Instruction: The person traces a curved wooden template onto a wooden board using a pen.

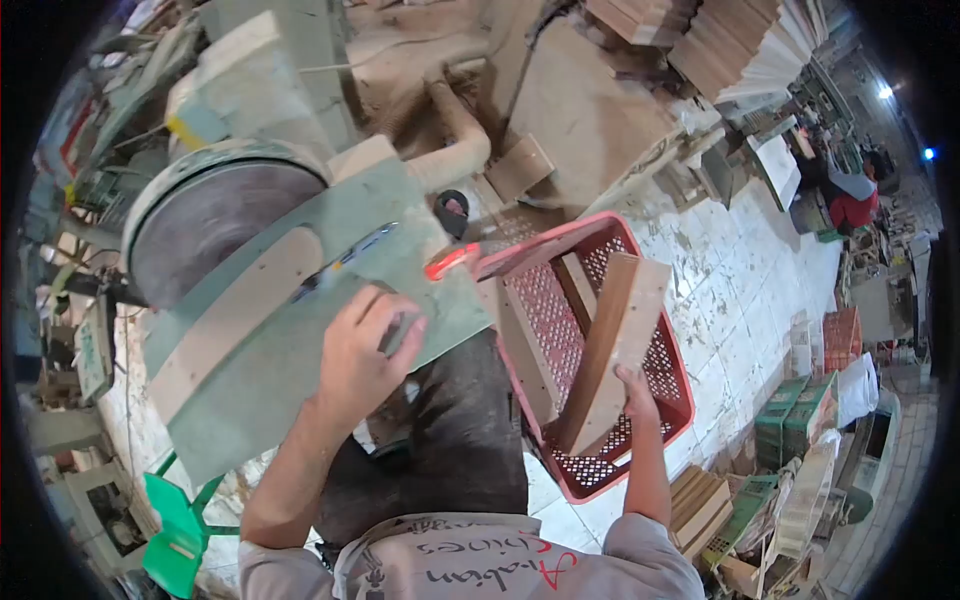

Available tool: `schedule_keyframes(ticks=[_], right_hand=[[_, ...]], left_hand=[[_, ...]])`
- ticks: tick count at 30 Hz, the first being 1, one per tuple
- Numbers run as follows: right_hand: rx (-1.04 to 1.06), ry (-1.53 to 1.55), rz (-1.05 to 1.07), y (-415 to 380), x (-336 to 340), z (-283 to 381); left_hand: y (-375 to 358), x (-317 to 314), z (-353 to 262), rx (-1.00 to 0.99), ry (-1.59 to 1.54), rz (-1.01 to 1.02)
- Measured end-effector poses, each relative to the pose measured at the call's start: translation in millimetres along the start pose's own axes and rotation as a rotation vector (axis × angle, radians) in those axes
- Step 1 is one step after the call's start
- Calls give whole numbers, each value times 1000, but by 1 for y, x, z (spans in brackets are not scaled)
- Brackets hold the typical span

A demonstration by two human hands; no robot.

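Note:
My left hand (370, 340) is above the near edge of a green work table (400, 210). Its fingers curl towards the thumb around a small grey patch that I cannot make out. Beyond it on the table are a slim blue and dark pen-like tool (345, 262) and a curved wooden piece (235, 305). My right hand (638, 392) grips the edge of another curved wooden piece (612, 350), which is tilted over a red plastic crate (680, 400). More wooden pieces (525, 345) stand inside that crate.
A large sanding disc (225, 220) borders the table's far left side. A red-orange object (452, 261) lies at the table's right edge. Stacked wood (725, 45), a green chair (170, 535) and green crates (795, 415) stand around. A person in red (852, 205) is far right.

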State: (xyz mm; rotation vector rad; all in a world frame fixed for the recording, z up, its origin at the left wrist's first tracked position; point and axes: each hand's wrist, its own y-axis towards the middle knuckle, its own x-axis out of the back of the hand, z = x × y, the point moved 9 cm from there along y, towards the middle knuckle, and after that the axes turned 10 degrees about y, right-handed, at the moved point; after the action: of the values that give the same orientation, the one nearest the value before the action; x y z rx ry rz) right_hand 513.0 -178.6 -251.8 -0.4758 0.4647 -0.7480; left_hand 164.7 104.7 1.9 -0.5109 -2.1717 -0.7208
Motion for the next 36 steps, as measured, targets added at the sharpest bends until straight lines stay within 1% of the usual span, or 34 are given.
schedule_keyframes(ticks=[1,2,3,4,5,6,7,8,9,10,11,12,13,15,16,18,19,21,22,24,26,27,29,30,32,33,34,35,36], right_hand=[[54,22,72,-5,-9,12],[91,20,60,-17,-11,22],[99,-42,50,-15,0,24],[53,-83,73,-19,-4,32],[226,11,49,-36,-22,56],[285,-59,166,-46,-44,79],[264,-96,92,-38,-21,76],[326,-87,168,-63,-63,102],[333,-87,199,-67,-76,112],[396,-204,188,-69,-84,125],[464,-317,172,-74,-93,140],[502,-349,213,-99,-134,159],[513,-346,231,-118,-167,174],[624,-501,410,-151,-237,200],[639,-498,427,-154,-257,211],[763,-740,638,-170,-311,220],[776,-735,654,-171,-331,223],[922,-819,726,-188,-376,223],[934,-814,733,-190,-397,224],[1196,-1155,757,-204,-450,215],[1301,-1271,786,-208,-498,201],[1315,-1263,788,-203,-518,195],[1418,-1394,823,-193,-553,167],[1430,-1387,826,-192,-567,156],[1337,-1499,871,-184,-593,127],[1349,-1493,875,-183,-603,119],[1316,-1522,908,-179,-610,106],[1280,-1552,940,-176,-616,93],[1290,-1531,940,-178,-620,87]], left_hand=[[-6,21,0,-83,75,-129],[-14,33,13,-7,136,-91],[-20,51,22,13,180,-116],[-26,71,31,27,287,-170],[-32,90,42,43,393,-223],[-41,100,64,97,432,-185],[-50,112,82,121,465,-209],[-59,121,99,155,570,-221],[-68,128,111,184,667,-231],[-76,135,119,195,680,-253],[-81,131,136,267,640,-132],[-88,129,150,338,594,-9],[-91,137,153,344,603,-27],[-94,133,157,376,492,110],[-96,139,153,381,500,90],[-109,136,142,349,459,171],[-116,138,142,357,469,155],[-130,136,137,278,432,65],[-137,140,129,230,478,-42],[-145,133,131,194,478,-96],[-151,134,125,135,469,-174],[-152,136,124,134,479,-185],[-154,136,122,111,446,-172],[-155,141,116,97,420,-207],[-157,142,114,84,422,-222],[-158,141,114,71,415,-226],[-160,145,107,9,453,-289],[-159,146,108,13,458,-289],[-160,147,101,-6,481,-283]])
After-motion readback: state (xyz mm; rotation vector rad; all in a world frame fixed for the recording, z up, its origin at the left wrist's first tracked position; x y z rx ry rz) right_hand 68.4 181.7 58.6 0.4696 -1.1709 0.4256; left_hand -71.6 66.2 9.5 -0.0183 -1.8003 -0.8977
